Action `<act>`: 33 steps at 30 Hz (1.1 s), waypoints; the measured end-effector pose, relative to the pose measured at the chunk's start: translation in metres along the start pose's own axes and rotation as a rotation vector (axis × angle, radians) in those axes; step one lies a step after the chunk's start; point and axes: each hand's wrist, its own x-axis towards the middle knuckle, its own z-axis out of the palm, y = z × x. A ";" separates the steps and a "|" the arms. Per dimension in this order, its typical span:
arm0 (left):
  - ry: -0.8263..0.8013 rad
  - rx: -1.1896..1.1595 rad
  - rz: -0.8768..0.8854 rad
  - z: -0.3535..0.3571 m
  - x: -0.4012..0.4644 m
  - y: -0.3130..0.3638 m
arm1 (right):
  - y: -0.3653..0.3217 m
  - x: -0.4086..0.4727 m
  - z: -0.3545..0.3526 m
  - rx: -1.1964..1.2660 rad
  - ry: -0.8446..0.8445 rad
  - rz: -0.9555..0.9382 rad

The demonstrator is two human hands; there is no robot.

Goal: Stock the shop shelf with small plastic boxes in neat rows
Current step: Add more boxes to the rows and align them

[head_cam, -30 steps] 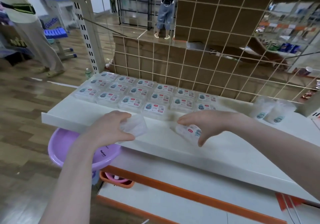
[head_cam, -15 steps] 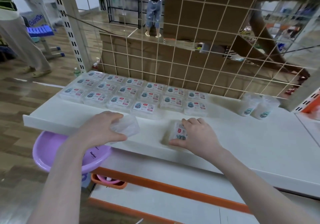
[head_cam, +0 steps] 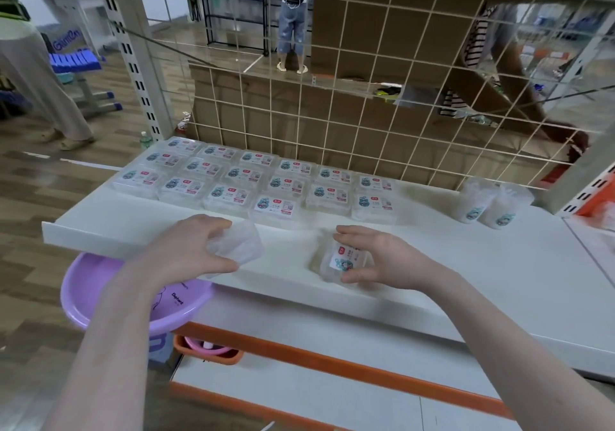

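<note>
Right hand (head_cam: 382, 259) now pinches labelled box (head_cam: 344, 257) on near shelf (head_cam: 466, 264) edge, turned since half-second ago. Left hand (head_cam: 189, 247) keeps gripping clear box (head_cam: 241, 246). Placement beside front row (head_cam: 273, 206) likely next.

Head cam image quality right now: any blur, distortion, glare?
Head view: wide-angle bowing bends the white shelf edge and the wire grid; rear box rows and the bagged cups look soft, labels unreadable; lighting is flat with faint shadows; the left hand and right hand are fairly sharp; mild sheen on the floor behind.
</note>
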 end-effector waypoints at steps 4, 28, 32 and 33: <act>0.001 -0.010 -0.005 0.000 -0.001 0.000 | -0.009 -0.002 0.027 -0.199 0.232 0.116; -0.037 -0.007 0.062 -0.002 -0.009 0.011 | -0.020 0.050 0.038 -0.124 0.483 0.171; -0.048 0.007 0.082 -0.002 -0.009 0.007 | -0.023 0.060 0.037 -0.109 0.473 0.210; -0.053 0.011 0.086 -0.003 -0.009 0.005 | -0.023 0.061 0.037 -0.103 0.475 0.214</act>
